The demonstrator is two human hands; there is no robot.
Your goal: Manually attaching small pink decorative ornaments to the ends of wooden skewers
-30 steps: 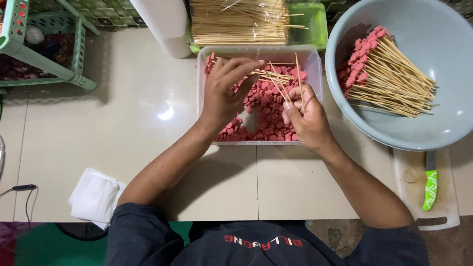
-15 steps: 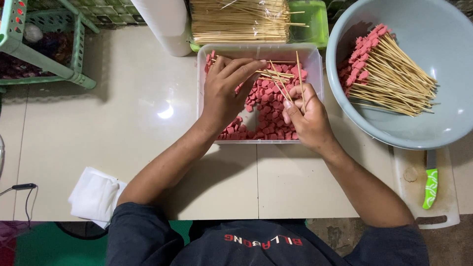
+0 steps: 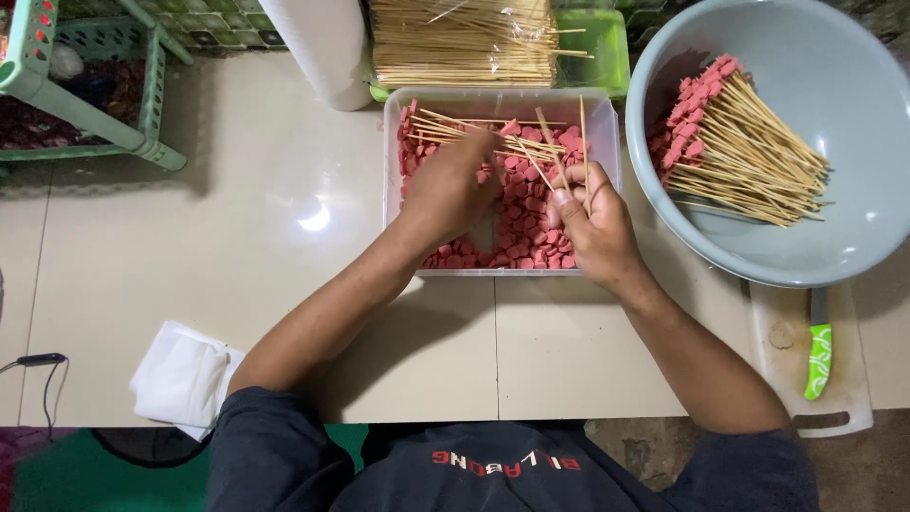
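Hands meet over the clear plastic tub (image 3: 403, 190) that sits at the far edge of the pale table (image 3: 237, 284), filled with small pink pieces (image 3: 526, 232). The left hand (image 3: 453, 185), which a second ago lay spread with fingers fanned over the loose skewers, has now curled and dipped into the pink pieces toward the tub's middle; its fingers are pinched narrow, though whether a piece sits between them I cannot tell. The right hand (image 3: 595, 226) has hardly shifted: it is closed around a small bunch of bamboo skewers (image 3: 555, 156), tips pointing toward the far rim. That change reads as a pick being made for the stick held ready. Finished skewers (image 3: 749, 152), pink at one end, lie heaped in the grey basin (image 3: 853, 228) at the table's right edge. A wrapped bundle of bare sticks (image 3: 464, 43) rests beyond the tub, a green-handled knife (image 3: 818, 346) on a white board near the right corner, a folded cloth (image 3: 180, 374) at the near edge.
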